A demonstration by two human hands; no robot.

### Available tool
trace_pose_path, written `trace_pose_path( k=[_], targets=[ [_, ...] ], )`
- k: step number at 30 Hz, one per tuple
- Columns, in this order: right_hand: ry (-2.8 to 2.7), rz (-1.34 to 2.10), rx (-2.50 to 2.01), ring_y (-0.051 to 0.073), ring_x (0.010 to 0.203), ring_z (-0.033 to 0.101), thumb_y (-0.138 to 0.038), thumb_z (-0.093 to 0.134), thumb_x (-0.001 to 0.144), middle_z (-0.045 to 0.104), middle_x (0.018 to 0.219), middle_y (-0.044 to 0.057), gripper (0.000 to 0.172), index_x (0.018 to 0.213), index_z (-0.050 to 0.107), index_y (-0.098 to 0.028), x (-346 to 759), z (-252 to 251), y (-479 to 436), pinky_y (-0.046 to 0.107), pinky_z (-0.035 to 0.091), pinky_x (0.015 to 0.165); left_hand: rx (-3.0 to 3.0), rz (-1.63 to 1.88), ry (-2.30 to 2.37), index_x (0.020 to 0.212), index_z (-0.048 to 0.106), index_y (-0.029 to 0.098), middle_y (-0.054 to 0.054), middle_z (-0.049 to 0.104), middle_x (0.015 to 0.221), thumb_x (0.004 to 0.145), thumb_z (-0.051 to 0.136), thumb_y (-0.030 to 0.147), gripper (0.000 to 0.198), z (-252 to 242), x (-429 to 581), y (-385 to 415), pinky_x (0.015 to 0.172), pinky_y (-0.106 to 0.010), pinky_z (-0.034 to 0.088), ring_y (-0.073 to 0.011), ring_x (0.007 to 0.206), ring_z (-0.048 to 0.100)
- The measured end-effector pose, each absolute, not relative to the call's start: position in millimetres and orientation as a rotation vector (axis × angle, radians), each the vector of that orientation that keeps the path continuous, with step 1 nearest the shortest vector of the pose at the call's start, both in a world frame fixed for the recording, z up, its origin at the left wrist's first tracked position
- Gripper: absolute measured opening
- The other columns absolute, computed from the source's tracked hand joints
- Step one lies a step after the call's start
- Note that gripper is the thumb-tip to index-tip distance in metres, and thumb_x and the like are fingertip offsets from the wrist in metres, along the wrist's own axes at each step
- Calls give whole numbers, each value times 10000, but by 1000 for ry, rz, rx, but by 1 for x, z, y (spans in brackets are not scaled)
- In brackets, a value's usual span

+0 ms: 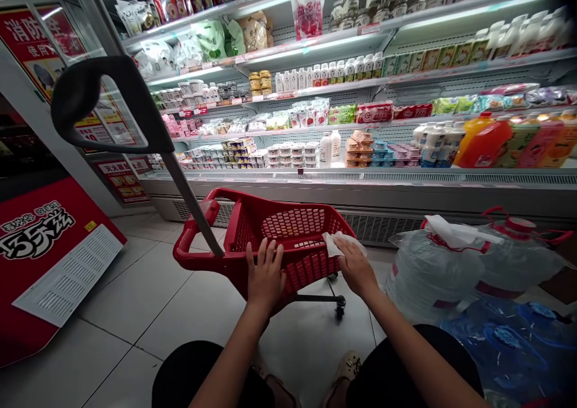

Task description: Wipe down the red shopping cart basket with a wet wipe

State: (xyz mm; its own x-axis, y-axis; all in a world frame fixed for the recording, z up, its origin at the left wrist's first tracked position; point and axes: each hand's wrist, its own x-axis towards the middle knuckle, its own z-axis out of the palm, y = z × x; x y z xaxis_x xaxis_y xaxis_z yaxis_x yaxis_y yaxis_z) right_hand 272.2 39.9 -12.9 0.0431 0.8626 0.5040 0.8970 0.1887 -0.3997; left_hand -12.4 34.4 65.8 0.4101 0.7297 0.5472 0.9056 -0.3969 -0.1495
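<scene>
A red plastic shopping cart with a perforated basket stands before me, a grey pole with a black handle rising from its left side. Against the near rim of the basket rests my left hand, open, its fingers spread and stretched over the edge; its thumb is partly hidden. My right hand presses a white wipe onto the basket's right end at the rim. Part of the wipe sticks out on both sides of those fingers. The basket's visible inside shows only red plastic.
A refrigerated shelf unit with bottles, yogurt cups and bags runs behind the cart. To the right are bagged water jugs and blue water bottles. A red freezer stands left on the tiled floor.
</scene>
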Motion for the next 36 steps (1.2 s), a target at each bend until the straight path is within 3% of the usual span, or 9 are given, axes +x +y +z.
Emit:
trace_pose_path(
  k=[3, 8, 13, 16, 18, 21, 27, 32, 36],
  targets=[
    [-1848, -33, -1580, 241, 1493, 428, -194, 315, 989, 515, 1579, 90, 599, 1568, 468, -178, 229, -1, 39, 511, 303, 1273, -2267, -586, -1392, 1380, 630, 219, -123, 583, 1510, 854, 630, 233, 526, 62, -7, 34, 1259, -686, -96, -351, 1529, 362],
    [-1987, -35, -1295, 239, 1529, 367, -145, 394, 938, 437, 1629, 96, 680, 1617, 367, -144, 142, 19, 24, 490, 302, 1277, -2263, -502, -1327, 1479, 559, 182, -151, 423, 1636, 918, 569, 295, 573, 57, -5, 33, 1262, -671, -101, -333, 1588, 235],
    [-2051, -46, -1266, 232, 1529, 366, -126, 401, 909, 437, 1631, 91, 692, 1600, 396, -130, 145, 22, 22, 472, 306, 1277, -2266, -477, -1288, 1577, 425, 125, -150, 311, 1688, 922, 550, 312, 693, 61, -15, 32, 1308, -580, -27, -284, 1602, 204],
    [-2021, -61, -1355, 222, 1506, 408, -119, 382, 907, 481, 1604, 71, 681, 1584, 433, -166, 184, 14, 28, 478, 317, 1271, -2246, -537, -1315, 1549, 481, 197, -99, 261, 1713, 869, 605, 239, 693, 69, -29, 30, 1323, -511, 37, -254, 1598, 222],
    [-1977, -70, -1431, 218, 1494, 427, -140, 360, 932, 505, 1588, 65, 651, 1575, 451, -181, 208, 7, 31, 479, 321, 1268, -2166, -607, -1382, 1501, 542, 270, -77, 252, 1719, 839, 646, 215, 671, 74, -40, 27, 1309, -573, 47, -295, 1599, 212],
    [-1918, -70, -1513, 215, 1484, 439, -182, 328, 969, 521, 1576, 61, 604, 1554, 482, -185, 225, 1, 33, 477, 308, 1274, -2086, -663, -1439, 1445, 596, 305, -101, 347, 1683, 829, 674, 224, 626, 78, -51, 23, 1271, -680, 50, -375, 1567, 277],
    [-1891, -51, -1517, 253, 1521, 378, -170, 367, 952, 486, 1598, 106, 614, 1555, 470, -123, 173, 8, 30, 501, 282, 1284, -2095, -631, -1476, 1398, 645, 236, -162, 563, 1503, 816, 683, 242, 584, 76, -43, 23, 1276, -624, 174, -389, 1431, 474],
    [-2001, 9, -1201, 240, 1554, 314, -117, 414, 884, 396, 1656, 90, 757, 1635, 321, -149, 96, 34, 23, 503, 288, 1285, -2081, -639, -1451, 1545, 481, 188, -168, 502, 1575, 933, 556, 211, 617, 76, -42, 23, 1272, -588, 215, -354, 1458, 457],
    [-2048, 57, -1083, 227, 1549, 323, -112, 413, 864, 399, 1655, 75, 755, 1618, 361, -140, 87, 46, 20, 472, 297, 1286, -2091, -663, -1421, 1597, 344, 131, -170, 342, 1676, 963, 433, 92, 641, 82, -53, 21, 1266, -498, 280, -286, 1501, 425]
  ],
)
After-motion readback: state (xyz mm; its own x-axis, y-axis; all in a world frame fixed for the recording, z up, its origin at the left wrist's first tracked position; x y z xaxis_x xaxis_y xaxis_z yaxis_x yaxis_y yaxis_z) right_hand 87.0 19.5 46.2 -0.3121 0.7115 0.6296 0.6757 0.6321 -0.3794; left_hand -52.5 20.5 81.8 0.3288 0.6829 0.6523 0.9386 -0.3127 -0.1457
